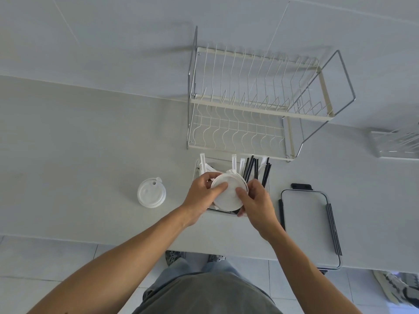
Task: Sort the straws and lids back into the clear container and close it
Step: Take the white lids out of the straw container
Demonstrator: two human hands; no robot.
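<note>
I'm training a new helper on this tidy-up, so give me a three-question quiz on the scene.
1. True or false: both hands hold the stack of lids over the clear container.
2. Which straws stand at the container's right side? A) black B) red C) green
3. Fill in: the container's cover lies on the counter to the ____ of the container.

Key:
1. True; the left hand and right hand grip it.
2. A, the black straws.
3. Right. A spare lid stack sits on the left.

No legible txt, labels, brands or nos. anywhere, nothing readable on any item
</note>
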